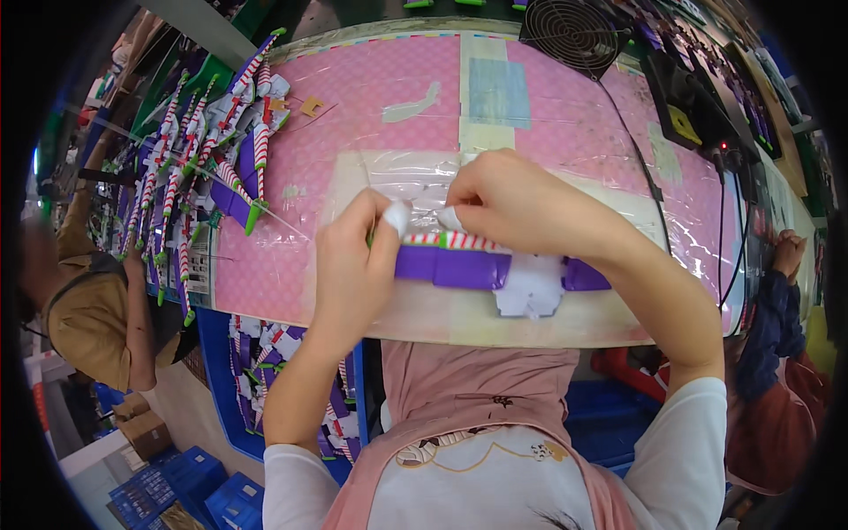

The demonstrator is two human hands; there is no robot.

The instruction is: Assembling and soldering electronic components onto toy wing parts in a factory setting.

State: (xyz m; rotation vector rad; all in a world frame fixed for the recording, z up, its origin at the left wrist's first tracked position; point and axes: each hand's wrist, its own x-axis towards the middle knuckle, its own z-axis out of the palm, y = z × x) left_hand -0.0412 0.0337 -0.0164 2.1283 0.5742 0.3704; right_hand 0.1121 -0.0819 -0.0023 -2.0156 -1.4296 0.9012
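Note:
On the table in front of me lies a purple and white toy wing [455, 268], its far edge striped red and white with green bits. My left hand [353, 256] is closed around the wing's left end, thumb along the striped edge. My right hand [512, 201] is closed in a pinch just above the striped edge; whatever is between its fingertips is too small to make out. White coverings wrap a digit on each hand. The right forearm passes over the wing's right part, where a white block [530, 287] sticks out toward me.
Many similar striped wings [203, 141] are heaped at the left, and more fill a blue bin [221, 389] below. A black fan [574, 35] stands at the back, its cable running down the right side. Co-workers sit at left [97, 318] and right [777, 353].

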